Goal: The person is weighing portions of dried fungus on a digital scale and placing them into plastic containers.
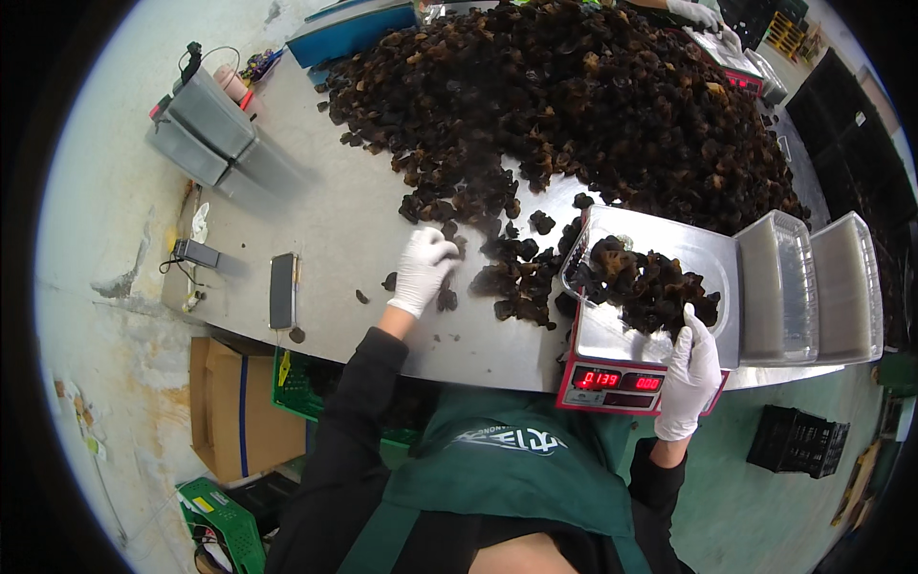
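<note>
My left hand, in a white glove, is over the metal table with its fingers curled together; a blurred dark piece of black fungus shows at the fingertips. My right hand, gloved too, reaches over the front right of a red scale with a silver pan and a lit red display. Its thumb and fingers close at the near edge of a heap of black fungus on the pan. What exactly they pinch is partly hidden. Loose fungus pieces lie between my hands.
A large mound of black fungus covers the far table. Clear plastic trays stand right of the scale. Grey bins and a dark flat device are at left. Another person's gloved hand works by a second scale.
</note>
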Available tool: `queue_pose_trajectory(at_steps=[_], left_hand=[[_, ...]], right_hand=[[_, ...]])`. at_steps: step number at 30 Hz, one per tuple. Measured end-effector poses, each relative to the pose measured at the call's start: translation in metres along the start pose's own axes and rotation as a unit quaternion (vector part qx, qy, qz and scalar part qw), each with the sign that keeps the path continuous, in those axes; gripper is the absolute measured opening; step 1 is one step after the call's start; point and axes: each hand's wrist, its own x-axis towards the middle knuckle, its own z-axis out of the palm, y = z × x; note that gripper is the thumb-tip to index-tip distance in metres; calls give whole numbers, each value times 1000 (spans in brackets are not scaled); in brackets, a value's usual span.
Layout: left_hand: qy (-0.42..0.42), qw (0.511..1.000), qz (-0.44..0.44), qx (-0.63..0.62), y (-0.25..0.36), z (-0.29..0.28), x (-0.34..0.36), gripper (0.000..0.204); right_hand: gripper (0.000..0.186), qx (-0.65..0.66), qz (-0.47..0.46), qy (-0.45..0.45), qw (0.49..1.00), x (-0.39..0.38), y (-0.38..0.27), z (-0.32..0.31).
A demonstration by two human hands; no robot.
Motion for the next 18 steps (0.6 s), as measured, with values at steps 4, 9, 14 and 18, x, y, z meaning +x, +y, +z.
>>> queue_pose_trajectory(at_steps=[4,9,14,18], left_hand=[[124,849,-236,-456,-4,-34,1,13],[12,894,-247,-373,-20,-48,-16,23],[-81,995,57,-28,-6,-17,-24,33],[-192,980,-21,-47,-6,-3,-17,21]], right_hand=[[23,-43,-51,-18,998,-7,-2,3],[26,-41,-50,-62,996,-16,-11,8],[28,-25,-100,-84,991,-18,-21,18],[25,-22,-121,-86,989,-22,-23,19]])
